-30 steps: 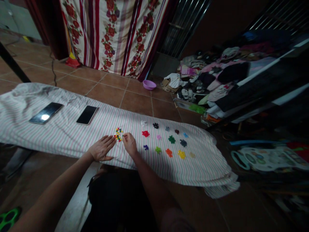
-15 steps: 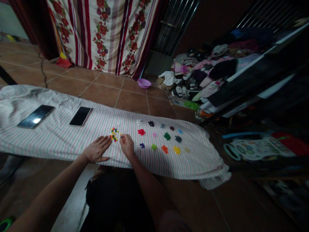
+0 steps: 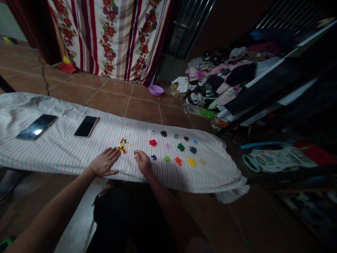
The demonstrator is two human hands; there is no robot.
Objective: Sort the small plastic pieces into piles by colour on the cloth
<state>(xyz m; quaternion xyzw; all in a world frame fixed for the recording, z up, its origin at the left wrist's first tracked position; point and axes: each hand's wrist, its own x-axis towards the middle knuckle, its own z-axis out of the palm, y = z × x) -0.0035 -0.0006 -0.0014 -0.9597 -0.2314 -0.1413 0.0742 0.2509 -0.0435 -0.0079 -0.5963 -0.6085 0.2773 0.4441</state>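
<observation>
Pieces of mixed colour (image 3: 122, 149), tiny and mostly yellow, red and green, lie in a loose cluster on a striped cloth (image 3: 86, 158) in front of the person. One yellow piece (image 3: 129, 144) sits slightly off to the right. The left hand (image 3: 105, 162) is laid palm down beside the cluster, its fingers extended and its grip relaxed, with the fingertips at the cluster's near left edge. The right hand (image 3: 143, 162) is on the other side, a little apart from the cluster, thumb and forefinger drawn together; a dark speck shows at their tips — whether it is a pinched piece cannot be told.

Right of the cluster, small piles sorted by colour stand in three rows. The far row has white (image 3: 151, 132), black (image 3: 163, 133), grey (image 3: 176, 136), dark brown (image 3: 186, 138) and light blue (image 3: 195, 141); the middle one red (image 3: 153, 143), pink (image 3: 167, 145), dark green (image 3: 180, 147) and dark grey (image 3: 193, 150); the near one purple (image 3: 153, 157), lime (image 3: 166, 159), orange (image 3: 178, 161), yellow (image 3: 191, 162) and beige (image 3: 202, 161). Two phones — one nearer (image 3: 86, 126), one farther left (image 3: 37, 127) — lie on the same cloth. Beyond it, a purple basin (image 3: 156, 90) rests on the tiled floor (image 3: 113, 102).
</observation>
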